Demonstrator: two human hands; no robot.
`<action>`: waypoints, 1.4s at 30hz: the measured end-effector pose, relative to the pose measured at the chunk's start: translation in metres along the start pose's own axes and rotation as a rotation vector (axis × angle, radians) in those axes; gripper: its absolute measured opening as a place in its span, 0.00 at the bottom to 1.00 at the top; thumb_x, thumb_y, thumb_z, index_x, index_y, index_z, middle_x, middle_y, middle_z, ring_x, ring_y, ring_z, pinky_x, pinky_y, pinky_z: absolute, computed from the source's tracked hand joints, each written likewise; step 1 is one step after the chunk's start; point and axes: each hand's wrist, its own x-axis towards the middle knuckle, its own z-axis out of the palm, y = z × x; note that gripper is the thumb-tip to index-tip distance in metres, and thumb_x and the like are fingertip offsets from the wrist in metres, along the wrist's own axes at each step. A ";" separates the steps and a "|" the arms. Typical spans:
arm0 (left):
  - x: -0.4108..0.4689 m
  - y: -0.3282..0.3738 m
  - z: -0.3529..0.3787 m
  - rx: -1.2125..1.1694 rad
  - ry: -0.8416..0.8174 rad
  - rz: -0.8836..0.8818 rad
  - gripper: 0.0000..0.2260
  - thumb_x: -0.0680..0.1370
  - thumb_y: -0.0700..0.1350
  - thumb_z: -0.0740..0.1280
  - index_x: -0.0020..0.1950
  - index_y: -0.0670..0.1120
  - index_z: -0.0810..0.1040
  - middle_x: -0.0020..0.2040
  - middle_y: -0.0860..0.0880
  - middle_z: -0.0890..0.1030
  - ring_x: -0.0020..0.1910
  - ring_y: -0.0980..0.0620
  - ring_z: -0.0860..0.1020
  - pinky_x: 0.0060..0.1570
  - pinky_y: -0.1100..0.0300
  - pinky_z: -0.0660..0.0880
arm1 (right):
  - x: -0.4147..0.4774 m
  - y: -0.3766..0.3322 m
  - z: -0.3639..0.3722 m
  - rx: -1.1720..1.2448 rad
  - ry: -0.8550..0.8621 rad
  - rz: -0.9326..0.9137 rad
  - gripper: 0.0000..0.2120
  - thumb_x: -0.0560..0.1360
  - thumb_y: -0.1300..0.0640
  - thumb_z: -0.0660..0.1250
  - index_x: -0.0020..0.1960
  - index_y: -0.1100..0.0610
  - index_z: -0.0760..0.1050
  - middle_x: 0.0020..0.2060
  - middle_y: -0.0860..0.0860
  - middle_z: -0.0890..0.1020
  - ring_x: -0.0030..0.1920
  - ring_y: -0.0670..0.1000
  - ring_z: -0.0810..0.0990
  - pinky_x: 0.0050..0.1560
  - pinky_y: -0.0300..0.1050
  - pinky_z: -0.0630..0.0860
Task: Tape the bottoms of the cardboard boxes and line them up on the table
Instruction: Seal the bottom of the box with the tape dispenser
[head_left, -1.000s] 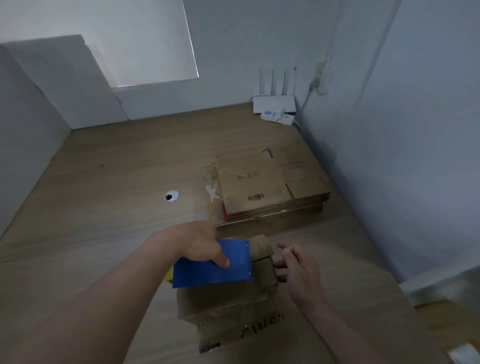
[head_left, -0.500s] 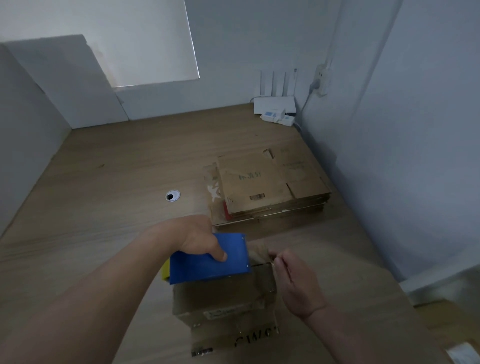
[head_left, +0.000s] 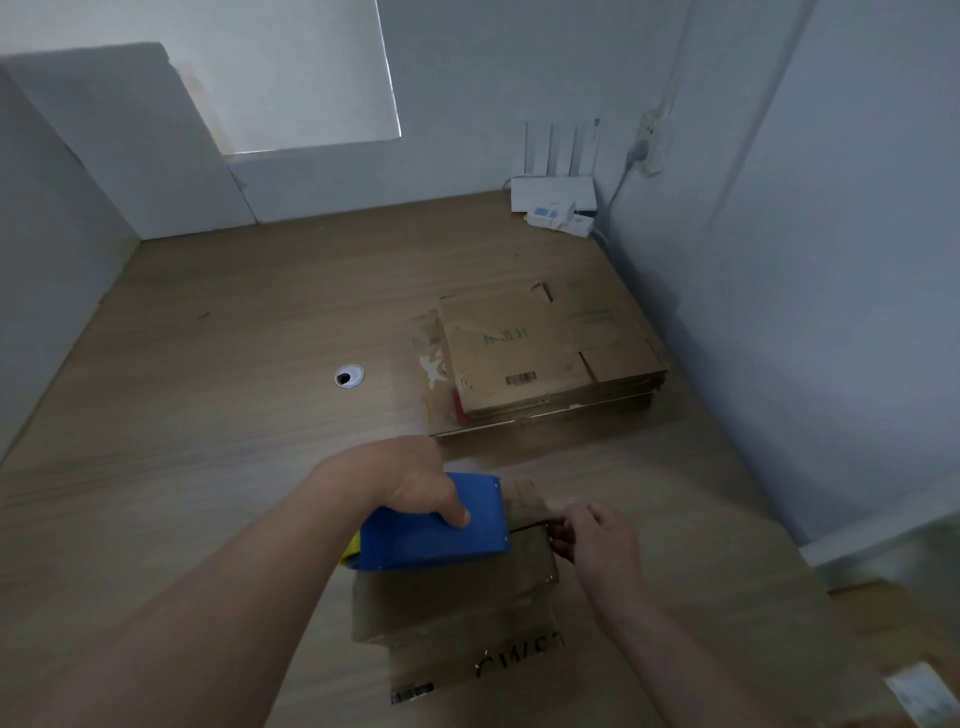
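Left hand: the left hand (head_left: 415, 483) grips a blue tape dispenser (head_left: 441, 530), with the thumb laid across its blue face and the other fingers hidden behind it.
Tape dispenser: it sits over the far left part of the cardboard box (head_left: 452, 597) top, tilted, with a yellow part (head_left: 353, 545) showing at its left end.
Right hand: the right hand (head_left: 597, 540) has curled fingers at the far right edge of the box, just beside the dispenser. I cannot tell whether they pinch tape, a flap or nothing.
Brown flap: a brown flap or strip (head_left: 524, 501) stands up at the box's far edge, between the two hands.
Cardboard box: it stands on the worktop (head_left: 208, 389) close to the person, with black letters and a barcode on its near side.
Flattened boxes: a stack of flattened cardboard boxes (head_left: 545, 353) lies farther back, near the right wall and apart from the box in hand.
Worktop: wood-grain, with a round cable hole (head_left: 349, 375) left of the stack.
Far corner: a white router (head_left: 553, 189) with upright antennas stands there, with a wall socket (head_left: 652, 140) above it on the right.
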 end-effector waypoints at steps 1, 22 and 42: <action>0.001 0.001 0.000 0.004 -0.002 -0.001 0.20 0.74 0.60 0.72 0.54 0.46 0.76 0.46 0.51 0.75 0.45 0.51 0.75 0.44 0.57 0.69 | 0.002 0.002 0.000 -0.006 0.004 0.028 0.13 0.78 0.64 0.63 0.35 0.59 0.74 0.35 0.56 0.83 0.40 0.55 0.82 0.40 0.47 0.78; 0.004 -0.001 -0.002 0.012 -0.017 0.011 0.16 0.74 0.60 0.72 0.44 0.48 0.74 0.45 0.50 0.75 0.43 0.52 0.74 0.41 0.58 0.67 | -0.030 0.008 0.018 -0.476 -0.121 -0.301 0.30 0.82 0.52 0.60 0.80 0.45 0.52 0.74 0.40 0.62 0.75 0.44 0.62 0.75 0.53 0.63; -0.009 -0.023 -0.005 -0.070 -0.042 0.001 0.24 0.73 0.61 0.72 0.59 0.46 0.77 0.52 0.50 0.78 0.52 0.49 0.78 0.51 0.54 0.73 | -0.013 0.035 0.000 -0.456 -0.379 -0.409 0.26 0.83 0.59 0.60 0.73 0.34 0.59 0.75 0.33 0.59 0.75 0.33 0.56 0.77 0.40 0.55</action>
